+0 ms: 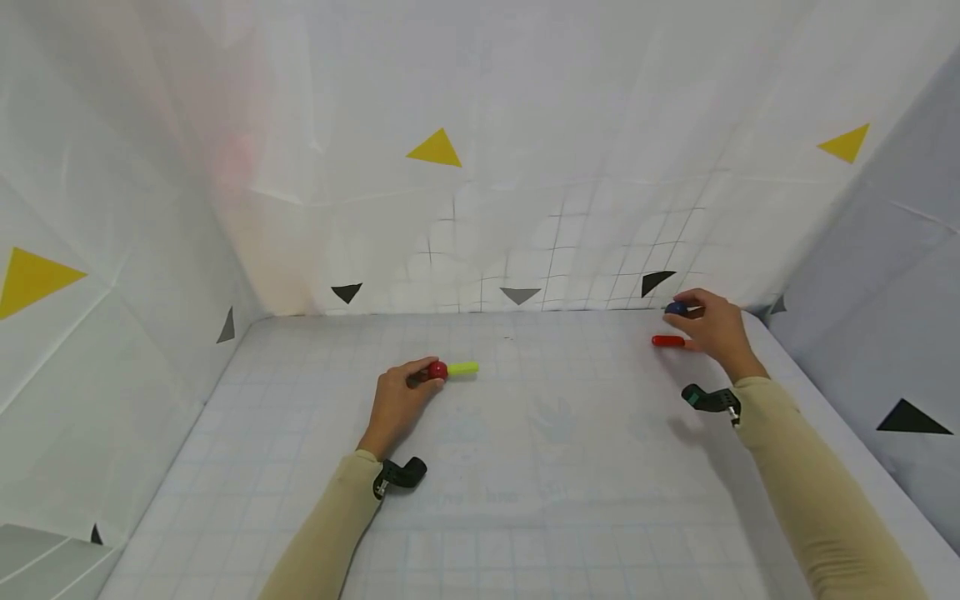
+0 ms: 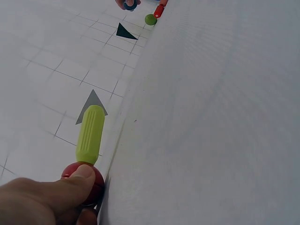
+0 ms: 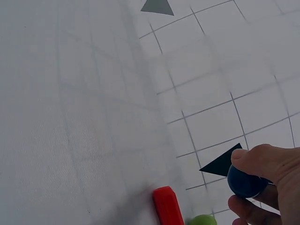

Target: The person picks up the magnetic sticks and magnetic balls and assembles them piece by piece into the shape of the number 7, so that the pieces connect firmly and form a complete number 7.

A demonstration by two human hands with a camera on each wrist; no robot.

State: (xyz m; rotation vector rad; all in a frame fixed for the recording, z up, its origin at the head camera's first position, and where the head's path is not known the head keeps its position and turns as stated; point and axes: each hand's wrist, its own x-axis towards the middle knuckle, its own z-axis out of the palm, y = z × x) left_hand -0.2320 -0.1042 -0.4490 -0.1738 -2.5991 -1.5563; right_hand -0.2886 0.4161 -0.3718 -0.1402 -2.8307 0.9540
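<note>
A red ball (image 1: 438, 370) with a ribbed yellow-green handle (image 2: 90, 135), like a small maraca, is pinched between the thumb and fingers of my left hand (image 1: 399, 400). Its handle points right in the head view. At the far right, my right hand (image 1: 716, 329) grips a dark blue ball (image 3: 247, 181) between thumb and fingers. Just below that hand is a red stick-shaped handle (image 1: 667, 341). Beside the handle, a green ball (image 2: 150, 19) shows in both wrist views, partly cut off in the right wrist view.
The white table (image 1: 525, 433) meets a white back wall (image 1: 517, 100), with side walls left and right. Yellow triangles (image 1: 437, 148) and dark triangles (image 1: 347, 292) mark the walls. A dark camera mount (image 1: 401, 475) sits on the left wrist, another (image 1: 708, 400) on the right.
</note>
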